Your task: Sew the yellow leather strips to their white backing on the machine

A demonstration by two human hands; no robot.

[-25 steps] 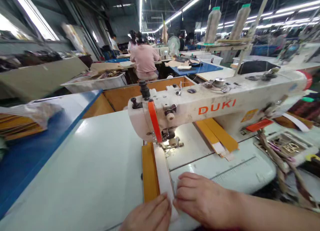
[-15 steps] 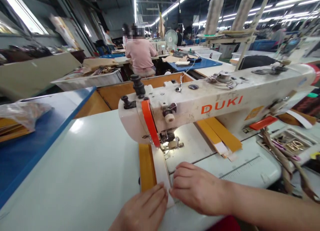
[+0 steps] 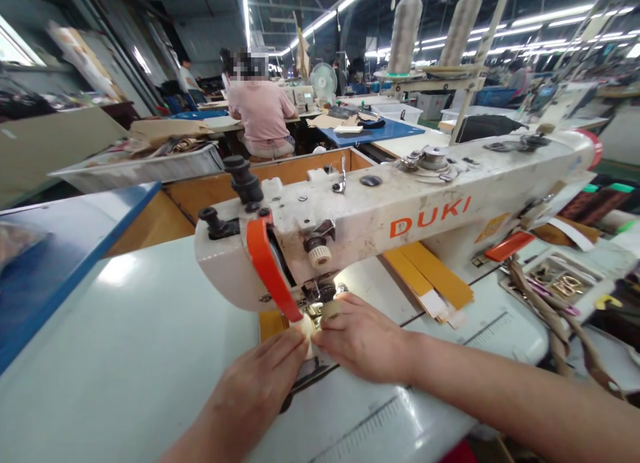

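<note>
A strip of yellow material with a white band (image 3: 306, 334) lies on the sewing table under the presser foot (image 3: 316, 309) of the sewing machine (image 3: 380, 216), and most of it is hidden under my hands. A short piece of its yellow part (image 3: 271, 325) shows behind my left hand. My left hand (image 3: 255, 376) holds the strip from the near left, fingertips at the white band. From the right, my right hand (image 3: 363, 339) pinches the strip close to the foot. The needle is mostly hidden.
A stack of yellow strips (image 3: 425, 276) lies behind the machine arm. A tray of metal buckles (image 3: 563, 286) sits at the right. Thread cones (image 3: 405, 33) stand above. A blue-edged bench (image 3: 75, 249) runs along the left, and a co-worker in a pink top (image 3: 260, 113) sits ahead.
The strip and both hands have moved up to the presser foot, and the strip now sits beneath it. The view has also swung, shifting the machine to the left.
</note>
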